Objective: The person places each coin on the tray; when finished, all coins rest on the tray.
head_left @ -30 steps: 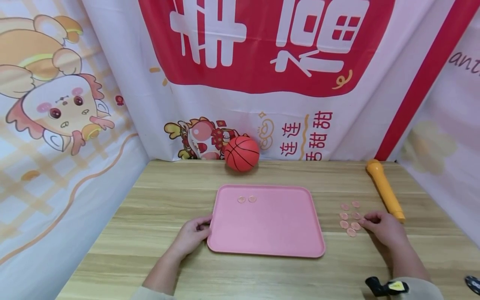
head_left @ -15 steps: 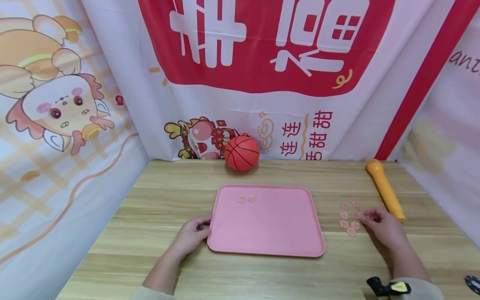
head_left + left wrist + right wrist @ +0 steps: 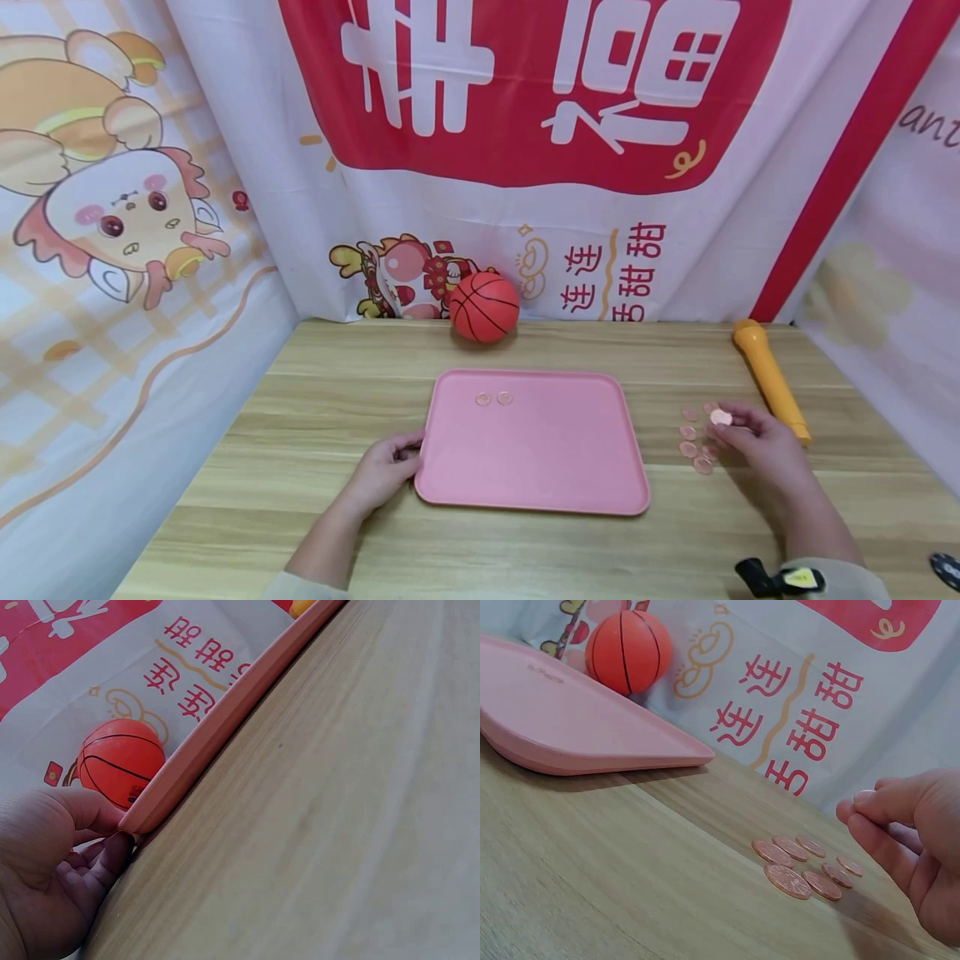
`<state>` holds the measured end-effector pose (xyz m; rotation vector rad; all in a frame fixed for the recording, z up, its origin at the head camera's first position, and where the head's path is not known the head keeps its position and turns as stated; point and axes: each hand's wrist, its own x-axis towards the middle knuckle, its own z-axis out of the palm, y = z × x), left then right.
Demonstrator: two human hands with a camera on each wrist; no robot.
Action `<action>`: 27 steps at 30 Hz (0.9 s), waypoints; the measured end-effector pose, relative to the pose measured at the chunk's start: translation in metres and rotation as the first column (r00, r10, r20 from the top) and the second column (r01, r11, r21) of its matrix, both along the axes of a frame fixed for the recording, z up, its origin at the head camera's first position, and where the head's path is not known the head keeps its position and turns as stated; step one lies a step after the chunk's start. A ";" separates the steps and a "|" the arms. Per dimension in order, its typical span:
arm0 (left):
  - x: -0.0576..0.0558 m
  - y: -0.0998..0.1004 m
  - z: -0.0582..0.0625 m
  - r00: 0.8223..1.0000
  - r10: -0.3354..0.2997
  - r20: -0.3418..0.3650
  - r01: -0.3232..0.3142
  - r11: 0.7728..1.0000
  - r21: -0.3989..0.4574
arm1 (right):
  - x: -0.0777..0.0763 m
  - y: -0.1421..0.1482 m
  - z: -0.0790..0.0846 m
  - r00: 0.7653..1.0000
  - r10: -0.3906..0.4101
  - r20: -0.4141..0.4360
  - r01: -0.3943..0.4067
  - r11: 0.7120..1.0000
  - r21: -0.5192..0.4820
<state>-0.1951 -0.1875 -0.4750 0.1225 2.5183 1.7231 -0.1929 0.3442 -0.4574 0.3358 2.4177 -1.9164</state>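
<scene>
My right hand (image 3: 761,442) pinches a copper-coloured coin (image 3: 721,417) between thumb and fingertips, raised over the right side of the table. Several more coins lie loosely grouped below it; one flat coin (image 3: 787,880) shows nearest in the right wrist view. The pink tray (image 3: 540,467) lies in the middle of the table, with two coins (image 3: 505,398) side by side near its back left. At the tray's left edge my left hand (image 3: 384,471) holds the rim, and in the left wrist view the thumb and fingers (image 3: 112,859) meet at the tray's corner.
Behind the tray a small red basketball (image 3: 484,307) sits against the printed cloth backdrop (image 3: 465,192). An orange microphone-shaped thing (image 3: 772,383) lies right of the loose coins. A black round object (image 3: 947,570) is cut off at the right edge.
My right hand has lifted a coin from the loose group, and its face now shows between the fingertips. The left hand and tray have stayed in place.
</scene>
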 end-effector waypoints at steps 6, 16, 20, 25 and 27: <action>-0.001 -0.001 -0.001 1.000 -0.007 -0.006 0.007 1.000 -0.011 | 0.001 -0.009 0.007 0.992 0.068 -0.102 -0.056 0.991 0.117; 0.000 -0.001 -0.002 1.000 -0.001 -0.003 0.001 1.000 -0.012 | -0.014 -0.049 0.021 0.996 0.079 0.050 -0.078 0.997 -0.017; 0.000 -0.001 -0.002 1.000 -0.007 -0.004 0.006 1.000 -0.014 | -0.024 -0.070 0.025 0.993 0.114 0.043 -0.115 0.993 0.037; 0.000 -0.001 -0.001 1.000 0.002 -0.003 -0.002 1.000 -0.015 | -0.039 -0.097 0.029 0.985 0.145 -0.094 -0.132 0.983 0.131; 0.000 -0.001 0.000 1.000 0.005 -0.002 -0.005 1.000 -0.016 | -0.045 -0.107 0.030 0.977 0.161 -0.138 -0.141 0.980 0.143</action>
